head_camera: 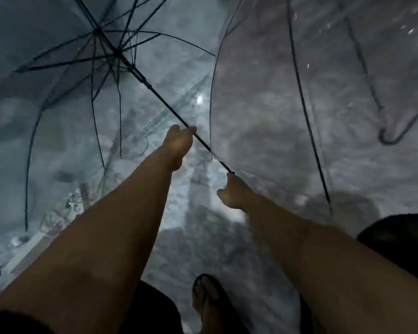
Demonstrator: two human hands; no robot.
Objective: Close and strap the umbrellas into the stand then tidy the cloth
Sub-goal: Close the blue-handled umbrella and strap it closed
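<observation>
An open clear umbrella point(65, 75) with black ribs fills the upper left. Its black shaft point(159, 97) runs down to the right between my hands. My left hand point(179, 143) is closed around the shaft midway along. My right hand point(234, 191) is closed on the shaft's lower end, where the handle is hidden in my fist. A second open clear umbrella point(323, 97) lies at the right, its curved handle point(393, 133) showing through the canopy. The view is dim and blurred; I cannot make out a stand or a cloth.
The floor point(203, 237) below is pale and mottled. My foot in a dark sandal point(210, 302) stands at the bottom centre. A dark object point(401, 239) sits at the right edge. Blurred pale things point(65, 208) lie at the lower left under the canopy.
</observation>
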